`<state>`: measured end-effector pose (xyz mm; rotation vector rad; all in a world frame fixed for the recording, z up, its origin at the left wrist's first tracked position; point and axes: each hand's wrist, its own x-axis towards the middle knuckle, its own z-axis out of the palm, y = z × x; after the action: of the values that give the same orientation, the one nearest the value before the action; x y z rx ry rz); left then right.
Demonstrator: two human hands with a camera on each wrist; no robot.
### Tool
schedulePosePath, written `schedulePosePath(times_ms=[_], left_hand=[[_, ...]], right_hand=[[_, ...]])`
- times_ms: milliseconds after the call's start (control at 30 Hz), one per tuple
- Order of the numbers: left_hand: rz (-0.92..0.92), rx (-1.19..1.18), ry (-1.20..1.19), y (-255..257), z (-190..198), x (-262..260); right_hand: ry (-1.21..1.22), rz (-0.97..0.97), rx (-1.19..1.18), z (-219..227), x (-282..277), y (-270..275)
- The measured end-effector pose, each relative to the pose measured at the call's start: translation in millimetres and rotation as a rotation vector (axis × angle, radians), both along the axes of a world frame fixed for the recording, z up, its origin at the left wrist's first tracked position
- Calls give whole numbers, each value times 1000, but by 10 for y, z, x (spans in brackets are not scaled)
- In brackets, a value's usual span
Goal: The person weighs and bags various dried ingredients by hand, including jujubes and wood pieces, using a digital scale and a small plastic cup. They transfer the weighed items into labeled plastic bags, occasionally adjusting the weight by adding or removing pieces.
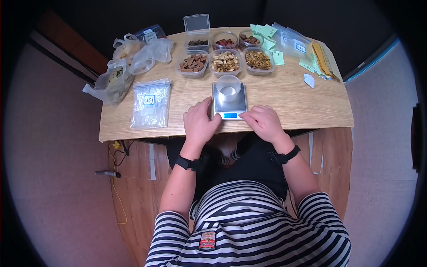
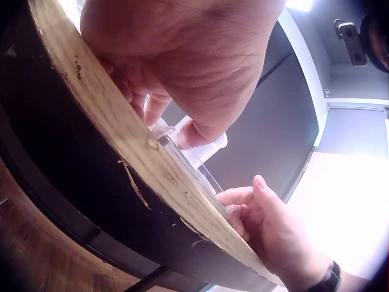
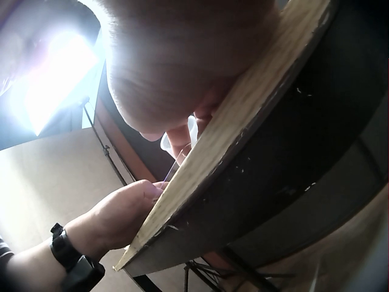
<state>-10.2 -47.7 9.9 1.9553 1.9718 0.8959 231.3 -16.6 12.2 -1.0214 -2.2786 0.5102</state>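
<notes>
A small digital scale (image 1: pixel 230 107) with a lit blue display lies near the table's front edge. On its plate stands a clear plastic cup (image 1: pixel 229 88), seen also as a white rim (image 2: pixel 214 146) in the left wrist view. My left hand (image 1: pixel 199 122) rests at the scale's left side, thumb at the front left corner and fingers reaching forward along the edge. At the front right corner, beside the display, a fingertip of my right hand (image 1: pixel 263 122) touches the scale. That hand's thumb points up in the left wrist view. Neither hand holds the cup.
Behind the scale stand several clear tubs of dried pieces, including reddish-brown chunks (image 1: pixel 192 63) and pale slices (image 1: pixel 225 61). A labelled zip bag (image 1: pixel 150 104) and plastic bags (image 1: pixel 111 84) lie left. Green notes (image 1: pixel 278 58), zip bags (image 1: pixel 293 43) and brown envelopes (image 1: pixel 324 60) lie right.
</notes>
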Motion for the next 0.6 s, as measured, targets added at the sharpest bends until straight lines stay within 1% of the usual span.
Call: schedulePosePath(times_ms=[167, 233, 267, 333, 367, 433, 600], left_hand=[[5, -1, -1, 10, -17, -2], [1, -4, -15, 4, -14, -8], [-2, -8, -30, -1, -6, -10], [-1, -6, -35, -11, 3, -12], [-1, -4, -39, -14, 3, -14], [-2, -7, -38, -14, 2, -17], [-4, -17, -42, -1, -8, -21]], right_hand=[[-9, 26, 38, -13, 13, 5], [222, -57, -42, -71, -9, 9], [221, -55, -42, -69, -5, -2], [303, -143, -217, -49, 7, -34], [303, -142, -218, -59, 8, -28], [223, -108, -103, -84, 14, -8], [199, -87, -70, -85, 23, 6]])
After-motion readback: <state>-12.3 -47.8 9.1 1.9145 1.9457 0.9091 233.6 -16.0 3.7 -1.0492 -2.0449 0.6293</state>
